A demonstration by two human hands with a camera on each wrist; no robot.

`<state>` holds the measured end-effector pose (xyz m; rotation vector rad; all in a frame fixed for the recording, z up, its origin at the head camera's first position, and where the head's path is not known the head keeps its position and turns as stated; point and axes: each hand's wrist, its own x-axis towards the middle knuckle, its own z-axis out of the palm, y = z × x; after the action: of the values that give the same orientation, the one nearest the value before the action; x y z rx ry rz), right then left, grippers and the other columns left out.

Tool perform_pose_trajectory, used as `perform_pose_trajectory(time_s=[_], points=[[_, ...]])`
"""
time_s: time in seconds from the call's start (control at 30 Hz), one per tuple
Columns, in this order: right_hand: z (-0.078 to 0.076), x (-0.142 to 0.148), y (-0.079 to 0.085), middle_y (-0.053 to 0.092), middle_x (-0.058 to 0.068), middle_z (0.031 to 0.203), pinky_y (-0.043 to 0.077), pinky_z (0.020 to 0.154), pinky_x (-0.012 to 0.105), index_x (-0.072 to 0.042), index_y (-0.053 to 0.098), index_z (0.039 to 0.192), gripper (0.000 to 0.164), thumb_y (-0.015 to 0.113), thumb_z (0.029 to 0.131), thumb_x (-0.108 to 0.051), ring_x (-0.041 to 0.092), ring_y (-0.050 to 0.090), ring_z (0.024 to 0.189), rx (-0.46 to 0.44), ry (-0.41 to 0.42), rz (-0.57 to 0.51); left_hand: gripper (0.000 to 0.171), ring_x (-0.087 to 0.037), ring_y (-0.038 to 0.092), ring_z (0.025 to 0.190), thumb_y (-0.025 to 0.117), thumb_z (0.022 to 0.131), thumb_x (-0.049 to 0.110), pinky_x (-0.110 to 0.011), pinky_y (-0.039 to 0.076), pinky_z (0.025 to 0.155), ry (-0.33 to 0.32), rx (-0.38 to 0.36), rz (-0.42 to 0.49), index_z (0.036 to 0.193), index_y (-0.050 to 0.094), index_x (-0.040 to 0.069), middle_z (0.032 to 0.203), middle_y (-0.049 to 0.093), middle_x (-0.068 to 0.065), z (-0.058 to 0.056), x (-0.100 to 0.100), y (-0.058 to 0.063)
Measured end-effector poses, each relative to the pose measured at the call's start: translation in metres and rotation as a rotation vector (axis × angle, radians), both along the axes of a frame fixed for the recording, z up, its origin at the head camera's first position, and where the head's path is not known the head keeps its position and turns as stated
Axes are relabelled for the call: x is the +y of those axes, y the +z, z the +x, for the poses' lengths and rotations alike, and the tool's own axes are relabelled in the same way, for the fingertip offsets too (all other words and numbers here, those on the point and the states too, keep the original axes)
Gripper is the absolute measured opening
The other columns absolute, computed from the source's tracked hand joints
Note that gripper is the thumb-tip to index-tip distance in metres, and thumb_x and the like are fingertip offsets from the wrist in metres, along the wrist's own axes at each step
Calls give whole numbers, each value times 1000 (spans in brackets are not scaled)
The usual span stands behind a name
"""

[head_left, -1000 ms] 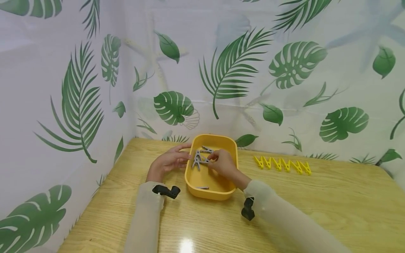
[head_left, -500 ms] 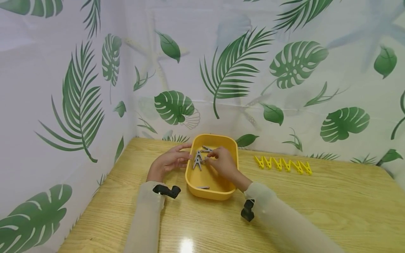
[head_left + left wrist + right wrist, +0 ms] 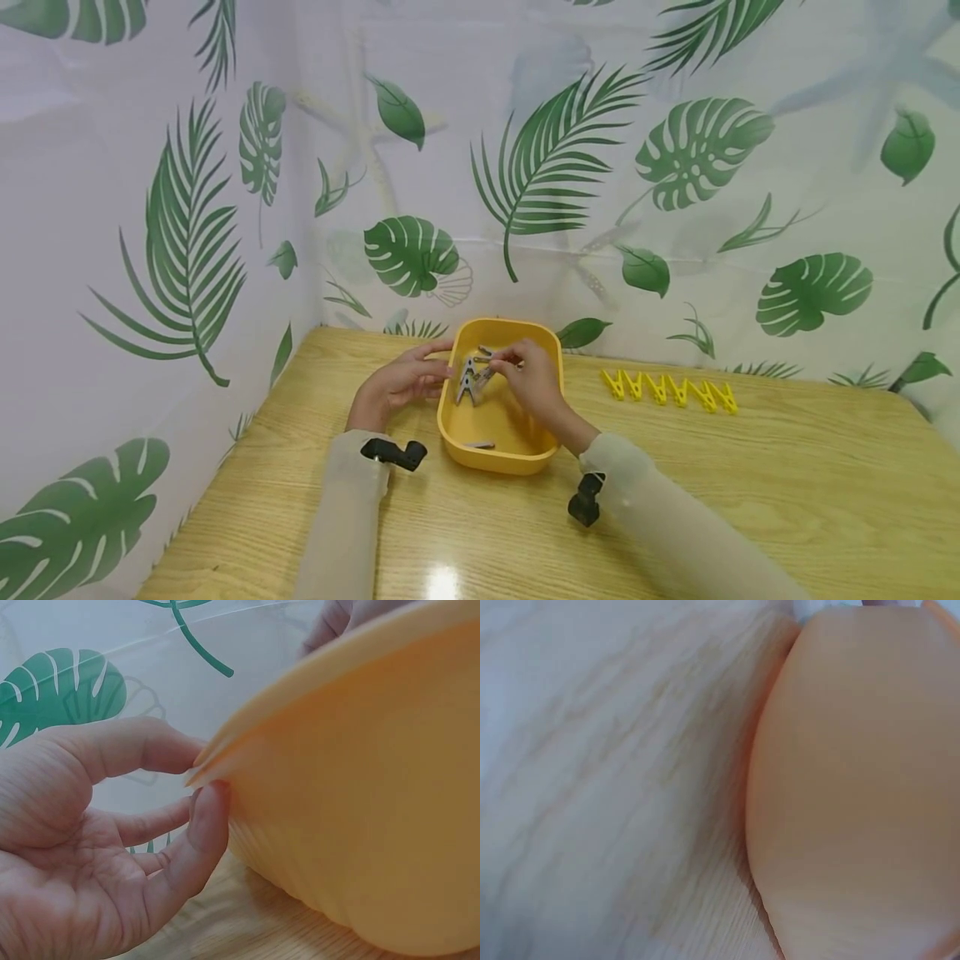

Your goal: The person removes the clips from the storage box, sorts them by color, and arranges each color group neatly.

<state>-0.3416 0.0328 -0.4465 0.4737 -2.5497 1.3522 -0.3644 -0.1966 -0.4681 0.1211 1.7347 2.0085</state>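
Note:
A yellow plastic basin stands on the wooden table in the head view. At its left side, the thumb and index finger of my left hand pinch the rim, with the other fingers loosely bent. My right hand reaches inside the basin, its thumb and index finger pinching a grey clothespin that slants down to the left. Close beside it lie grey clothespins near the left wall. Another grey clothespin rests at the near end. The right wrist view shows only the basin's outer wall and blurred wood.
Several yellow clothespins stand in a row on the table to the right of the basin. Behind the table hangs a white leaf-print cloth, which also covers the left side.
My right hand has shifted slightly back, and the grey clothespin at its fingertips has turned from nearly level to slanted. The left hand and basin have stayed put.

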Motion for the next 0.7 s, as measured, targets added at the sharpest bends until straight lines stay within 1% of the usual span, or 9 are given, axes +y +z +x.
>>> perform_pose_trajectory(time_s=[0.07,0.17,0.23,0.3,0.37,0.5,0.6,0.7], points=[[0,2,-1,66,17,94,49,78,29,2,75,93,9,73,92,-7,27,61,89,22,13,-56,65,-14,68,99,57,99,0,-30,60,82,-3,2,-2,158,34,10,148,51,-26,0,1,-1],[1,8,0,66,16,95,48,75,24,1,73,95,9,72,93,-7,25,61,88,23,39,-120,65,-12,68,97,57,98,0,-29,60,81,-10,1,4,158,34,10,149,50,-27,1,2,-3],[2,12,1,67,16,97,49,75,22,1,73,96,9,72,93,-8,24,62,89,19,49,-137,65,-12,68,96,57,98,1,-28,60,80,-20,2,3,158,33,9,148,51,-26,2,2,-5],[3,17,4,68,16,98,50,75,23,1,72,96,10,71,94,-8,24,62,89,26,53,-136,65,-12,68,96,57,99,1,-29,60,81,-25,1,2,159,33,9,146,52,-26,2,2,-7],[3,21,7,68,16,97,50,74,24,1,71,96,10,70,95,-9,25,62,89,44,51,-120,65,-12,68,97,57,99,2,-30,59,82,-26,3,1,159,33,9,145,53,-25,2,1,-8],[4,29,11,66,15,94,46,71,23,0,70,92,9,70,94,-8,25,61,88,73,52,-43,65,-12,67,97,57,99,2,-31,59,84,-21,13,4,159,33,10,143,56,-24,1,-1,-7],[5,35,11,65,14,92,43,69,22,-2,69,89,8,71,94,-8,23,59,87,74,52,23,65,-11,67,96,57,99,2,-31,59,83,-27,23,9,159,33,9,139,59,-22,0,-1,-6],[5,39,9,64,13,91,43,70,23,-2,69,88,8,70,94,-7,22,58,87,68,41,51,66,-11,68,94,57,99,2,-30,59,82,-33,24,14,159,32,9,136,61,-20,-1,0,-3]])
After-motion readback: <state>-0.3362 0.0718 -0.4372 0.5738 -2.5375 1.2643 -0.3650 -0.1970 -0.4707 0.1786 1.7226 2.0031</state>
